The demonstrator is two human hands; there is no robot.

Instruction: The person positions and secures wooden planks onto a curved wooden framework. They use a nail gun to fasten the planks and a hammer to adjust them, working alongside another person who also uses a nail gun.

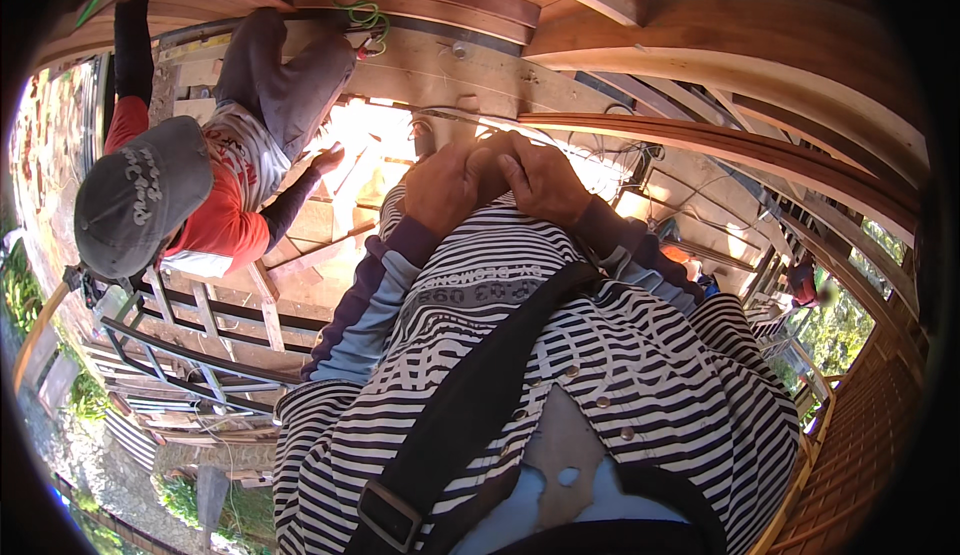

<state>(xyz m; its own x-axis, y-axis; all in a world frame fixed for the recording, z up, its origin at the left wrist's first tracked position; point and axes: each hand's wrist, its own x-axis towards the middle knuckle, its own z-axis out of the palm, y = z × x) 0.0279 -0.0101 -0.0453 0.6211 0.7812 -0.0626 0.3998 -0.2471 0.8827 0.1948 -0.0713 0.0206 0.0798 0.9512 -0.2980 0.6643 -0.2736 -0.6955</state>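
Close together in front of my striped black-and-white shirt (pixel 650 365) are both my hands. My left hand (pixel 437 187) has its fingers curled inward. Beside it, my right hand (pixel 550 180) is closed too, its thumb bent toward the middle. A dark brown patch (pixel 490 173) shows between them; I cannot tell whether it is a held thing or clothing behind. Whatever the fingers grip, if anything, is hidden. A wide black strap (pixel 470 395) with a buckle crosses my shirt.
At left, a person in a grey cap (pixel 145 195) and red-orange shirt sits with one arm raised. A green coiled hose (pixel 365 17) hangs near them. Curved wooden beams (pixel 720 55) run overhead and right. Below left lie a metal frame (pixel 190 370) and timber pieces over a drop.
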